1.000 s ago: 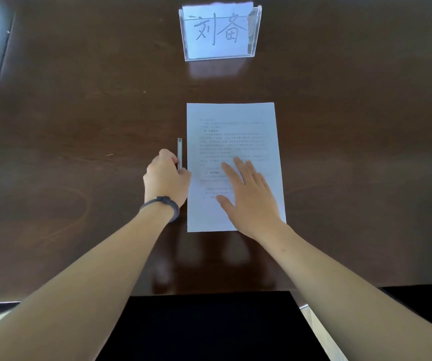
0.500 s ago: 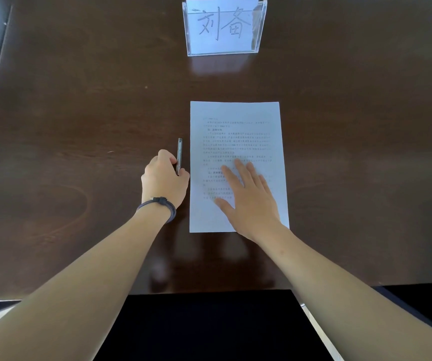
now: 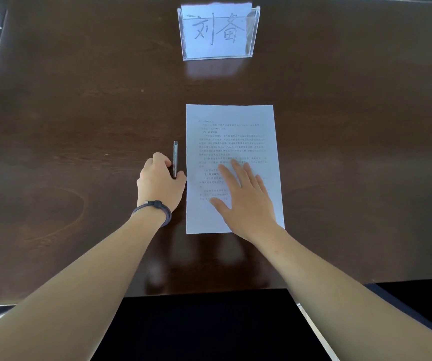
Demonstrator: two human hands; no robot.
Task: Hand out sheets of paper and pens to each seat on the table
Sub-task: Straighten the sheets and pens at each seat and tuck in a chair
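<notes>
The white printed sheet of paper (image 3: 231, 142) is lying flat on the dark brown wooden bench (image 3: 79, 113), in front of the clear acrylic name card holder (image 3: 218, 32). The right hand (image 3: 246, 201) is pressing on the sheet's lower half, its grip fully open with fingers straight and spread. The left hand (image 3: 159, 183) is pinching the slim dark pen (image 3: 175, 157), its grip curled round the pen's near end. The pen is lying just beside the sheet's left edge. A dark cord bracelet (image 3: 155, 209) is circling the left wrist.
</notes>
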